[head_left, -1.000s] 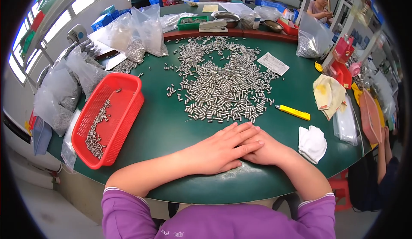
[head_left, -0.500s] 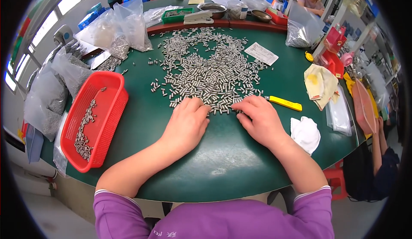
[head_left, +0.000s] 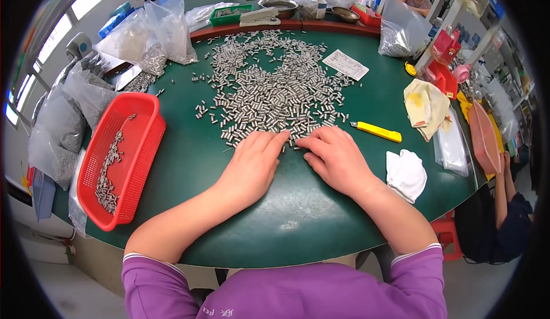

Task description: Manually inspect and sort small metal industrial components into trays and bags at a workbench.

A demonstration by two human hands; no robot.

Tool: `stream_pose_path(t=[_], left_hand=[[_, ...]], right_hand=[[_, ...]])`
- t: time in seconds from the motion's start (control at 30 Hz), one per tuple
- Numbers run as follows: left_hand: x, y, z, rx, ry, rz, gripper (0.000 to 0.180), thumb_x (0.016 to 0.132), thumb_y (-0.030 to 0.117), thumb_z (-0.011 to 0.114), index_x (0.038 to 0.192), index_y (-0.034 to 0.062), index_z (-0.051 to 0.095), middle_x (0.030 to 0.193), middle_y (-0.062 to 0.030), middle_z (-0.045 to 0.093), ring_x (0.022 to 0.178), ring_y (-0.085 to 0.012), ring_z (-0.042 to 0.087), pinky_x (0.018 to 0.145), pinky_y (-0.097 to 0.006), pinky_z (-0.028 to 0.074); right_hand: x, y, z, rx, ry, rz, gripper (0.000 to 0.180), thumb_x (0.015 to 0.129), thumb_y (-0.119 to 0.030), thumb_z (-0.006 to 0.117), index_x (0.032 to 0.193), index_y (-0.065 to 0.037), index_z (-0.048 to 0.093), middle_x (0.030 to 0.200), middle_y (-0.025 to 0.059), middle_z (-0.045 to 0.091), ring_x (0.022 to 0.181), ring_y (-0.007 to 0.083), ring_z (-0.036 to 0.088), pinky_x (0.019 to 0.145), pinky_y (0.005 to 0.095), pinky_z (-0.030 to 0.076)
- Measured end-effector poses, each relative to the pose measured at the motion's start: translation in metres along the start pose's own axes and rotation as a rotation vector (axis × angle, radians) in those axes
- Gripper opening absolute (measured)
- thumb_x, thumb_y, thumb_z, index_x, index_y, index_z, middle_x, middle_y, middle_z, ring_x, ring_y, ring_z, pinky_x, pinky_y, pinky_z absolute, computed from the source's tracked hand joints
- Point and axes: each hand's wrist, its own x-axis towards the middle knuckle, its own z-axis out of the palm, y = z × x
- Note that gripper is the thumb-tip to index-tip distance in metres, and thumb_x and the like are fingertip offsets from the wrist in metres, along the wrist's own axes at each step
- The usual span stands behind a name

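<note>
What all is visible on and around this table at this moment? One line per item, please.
small metal cylinders: many, silver, spread over the table's middle
table: one, green
basket: one, red, on the left, holding some cylinders
utility knife: one, yellow, right of the pile
cloth: one, white, near the right edge
paper slip: one, white, beyond the pile
plastic bags: several, clear, far left
metal bowls: two, far edge
left hand: flat, fingertips at the pile's near edge
right hand: flat, fingertips at the pile's near edge
</note>
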Motion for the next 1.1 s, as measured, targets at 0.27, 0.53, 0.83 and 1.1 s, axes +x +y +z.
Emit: stream_pose_path(t=[0.27, 0.53, 0.83, 1.1], left_hand=[[0.0, -0.0014, 0.0008, -0.098, -0.035, -0.038, 0.061, 0.073, -0.008, 0.057, 0.131, 0.0009, 0.04, 0.102, -0.0136, 0.055, 0.097, -0.03, 0.052, 0.088, -0.04, 0.042], [0.0013, 0.0007, 0.0041, -0.078, -0.011, -0.013, 0.069, 0.073, -0.01, 0.056, 0.137, 0.0019, 0.034, 0.105, -0.0111, 0.059, 0.1, -0.0288, 0.052, 0.091, -0.038, 0.04], [0.0, 0.004, 0.0025, -0.17, -0.085, -0.049, 0.07, 0.074, -0.008, 0.057, 0.139, 0.0021, 0.032, 0.106, -0.0107, 0.06, 0.099, -0.028, 0.052, 0.091, -0.038, 0.04], [-0.0008, 0.0025, 0.0038, -0.186, -0.065, -0.075, 0.068, 0.076, -0.009, 0.056, 0.139, 0.0031, 0.032, 0.096, -0.0097, 0.059, 0.092, -0.027, 0.052, 0.087, -0.037, 0.041]], right_hand=[[0.001, 0.0027, 0.0011, -0.005, 0.0, -0.047, 0.017, 0.074, -0.012, 0.066, 0.09, -0.011, 0.063, 0.092, 0.0044, 0.055, 0.092, 0.0248, 0.052, 0.082, 0.0376, 0.041], [0.0041, 0.0013, 0.0019, 0.014, 0.01, -0.083, 0.012, 0.073, -0.014, 0.067, 0.083, -0.011, 0.061, 0.088, 0.0032, 0.054, 0.088, 0.0238, 0.052, 0.076, 0.0371, 0.04], [0.0037, 0.0011, 0.0053, 0.063, 0.023, -0.128, 0.01, 0.073, -0.01, 0.065, 0.081, -0.012, 0.06, 0.082, 0.002, 0.055, 0.085, 0.0231, 0.054, 0.074, 0.0367, 0.04], [0.002, 0.0003, 0.001, 0.003, 0.057, -0.058, 0.01, 0.071, -0.002, 0.059, 0.075, -0.011, 0.06, 0.08, 0.0025, 0.054, 0.083, 0.0236, 0.053, 0.073, 0.0365, 0.04]])
